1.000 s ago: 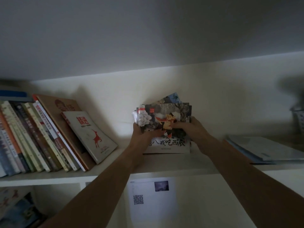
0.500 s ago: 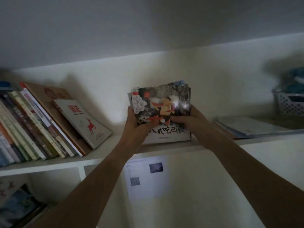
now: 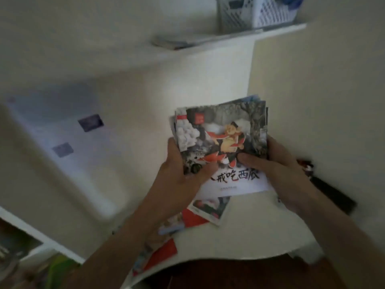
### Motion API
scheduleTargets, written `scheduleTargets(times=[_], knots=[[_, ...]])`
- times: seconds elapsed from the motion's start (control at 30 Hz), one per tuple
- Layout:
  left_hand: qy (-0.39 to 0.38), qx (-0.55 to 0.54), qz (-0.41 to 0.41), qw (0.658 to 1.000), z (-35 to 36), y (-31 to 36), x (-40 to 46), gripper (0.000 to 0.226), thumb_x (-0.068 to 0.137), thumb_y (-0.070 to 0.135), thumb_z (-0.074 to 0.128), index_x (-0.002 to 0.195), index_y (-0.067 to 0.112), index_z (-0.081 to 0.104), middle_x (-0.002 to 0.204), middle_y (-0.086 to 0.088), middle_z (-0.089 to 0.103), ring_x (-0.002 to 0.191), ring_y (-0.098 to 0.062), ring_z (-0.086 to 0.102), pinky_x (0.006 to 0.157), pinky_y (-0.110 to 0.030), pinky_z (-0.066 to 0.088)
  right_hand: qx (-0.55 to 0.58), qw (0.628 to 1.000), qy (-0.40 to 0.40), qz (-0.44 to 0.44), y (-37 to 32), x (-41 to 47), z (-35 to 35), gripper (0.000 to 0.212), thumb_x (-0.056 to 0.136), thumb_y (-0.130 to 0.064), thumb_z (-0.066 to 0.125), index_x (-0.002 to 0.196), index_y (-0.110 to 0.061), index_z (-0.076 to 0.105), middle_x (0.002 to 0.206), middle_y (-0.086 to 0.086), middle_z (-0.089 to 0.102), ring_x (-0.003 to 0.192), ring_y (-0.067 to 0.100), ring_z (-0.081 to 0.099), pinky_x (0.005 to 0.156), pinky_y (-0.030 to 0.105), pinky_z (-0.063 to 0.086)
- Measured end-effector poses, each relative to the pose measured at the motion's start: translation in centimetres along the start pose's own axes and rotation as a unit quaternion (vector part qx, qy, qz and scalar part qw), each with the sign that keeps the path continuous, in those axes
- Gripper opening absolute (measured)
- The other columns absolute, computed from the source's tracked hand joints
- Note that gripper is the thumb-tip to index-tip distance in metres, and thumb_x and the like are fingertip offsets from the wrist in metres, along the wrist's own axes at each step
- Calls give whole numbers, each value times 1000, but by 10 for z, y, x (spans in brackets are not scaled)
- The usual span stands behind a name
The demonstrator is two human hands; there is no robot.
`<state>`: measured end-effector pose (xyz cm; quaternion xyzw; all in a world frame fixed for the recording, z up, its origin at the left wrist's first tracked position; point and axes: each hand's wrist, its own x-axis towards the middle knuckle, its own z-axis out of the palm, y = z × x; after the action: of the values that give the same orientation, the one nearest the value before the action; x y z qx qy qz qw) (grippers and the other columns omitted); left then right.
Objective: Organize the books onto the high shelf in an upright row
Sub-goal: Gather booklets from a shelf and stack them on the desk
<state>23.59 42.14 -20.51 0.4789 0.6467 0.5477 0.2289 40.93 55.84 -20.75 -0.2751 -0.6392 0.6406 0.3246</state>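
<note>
Books (image 3: pixel 220 142) in a loose, uneven stack held low in front of the body, well below the high shelf (image 3: pixel 239 36); left hand (image 3: pixel 181 174) and right hand (image 3: pixel 279 170) grip opposite edges, thumbs on cover; best to square edges before lifting.

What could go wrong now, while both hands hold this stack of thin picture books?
1. The stack of thin books is uneven, its edges fanned, so a book may well slip out between the left hand and right hand.
2. Loose books lie on the white surface beneath; a dropped book could scatter them.
</note>
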Motion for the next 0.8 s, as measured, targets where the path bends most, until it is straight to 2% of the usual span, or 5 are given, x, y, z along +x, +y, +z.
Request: scheduleTargets(times=[0.1, 0.23, 0.37, 0.57, 0.8], knots=[[-58, -53, -118, 990, 56, -71, 4, 62, 90, 34, 79, 138, 39, 40, 126, 19, 67, 116, -8, 67, 103, -45, 55, -23, 992, 52, 111, 65, -17, -37, 40, 88, -9, 74, 125, -21, 63, 110, 6, 77, 101, 29, 74, 96, 56, 55], [-109, -88, -243, 960, 120, -157, 3, 63, 93, 26, 77, 146, 29, 41, 135, 15, 64, 121, -5, 62, 97, -25, 53, -34, 961, 103, 256, 158, -23, -68, 40, 85, -14, 79, 120, -14, 62, 98, 10, 78, 88, 30, 76, 88, 52, 60], [-101, -92, -348, 928, 169, -225, -2, 47, 99, 19, 69, 139, 30, 49, 118, 16, 66, 102, 2, 64, 80, -19, 51, -39, 925, 126, 355, 256, -13, -89, 45, 83, -19, 83, 120, -12, 57, 105, 13, 74, 90, 32, 74, 84, 51, 61], [-4, -83, -440, 894, 210, -319, 18, 40, 95, 10, 72, 126, 32, 58, 122, 4, 70, 106, -12, 69, 81, -24, 55, -109, 917, 106, 368, 367, 39, -99, 53, 80, -34, 84, 121, -18, 54, 111, 2, 68, 97, 21, 68, 85, 45, 59], [84, -46, -454, 886, 210, -392, 53, 41, 91, 9, 73, 126, 25, 61, 116, 8, 71, 105, -9, 66, 75, -21, 50, -150, 926, 79, 336, 436, 108, -84, 44, 82, -34, 81, 116, -26, 54, 105, -5, 66, 96, 17, 66, 87, 41, 58]])
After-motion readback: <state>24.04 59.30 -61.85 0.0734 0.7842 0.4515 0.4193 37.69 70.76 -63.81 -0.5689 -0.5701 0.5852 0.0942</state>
